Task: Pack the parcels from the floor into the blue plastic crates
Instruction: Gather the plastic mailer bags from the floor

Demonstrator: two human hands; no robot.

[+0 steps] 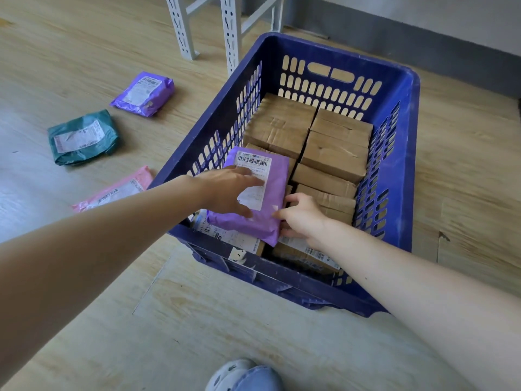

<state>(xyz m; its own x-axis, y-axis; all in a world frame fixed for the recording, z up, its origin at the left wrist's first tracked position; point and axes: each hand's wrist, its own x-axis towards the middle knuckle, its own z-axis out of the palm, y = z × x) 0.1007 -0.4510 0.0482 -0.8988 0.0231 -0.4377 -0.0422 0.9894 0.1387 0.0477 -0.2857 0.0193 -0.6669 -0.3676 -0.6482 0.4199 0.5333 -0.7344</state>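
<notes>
Pressing a purple, white-labelled parcel (277,176), the left hand (225,193) is lying flat-fingered. The right hand (303,218) is pinching its edge.

One blue crate (406,153). Four soft bags: a purple bag in the crate (270,193), a purple bag on the floor (142,93), a green bag (83,136), a pink bag (112,190). At least six brown boxes (279,122) show; others lie covered.

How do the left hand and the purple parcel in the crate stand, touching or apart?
Touching. The head view shows the left hand lying flat on the purple parcel.
</notes>
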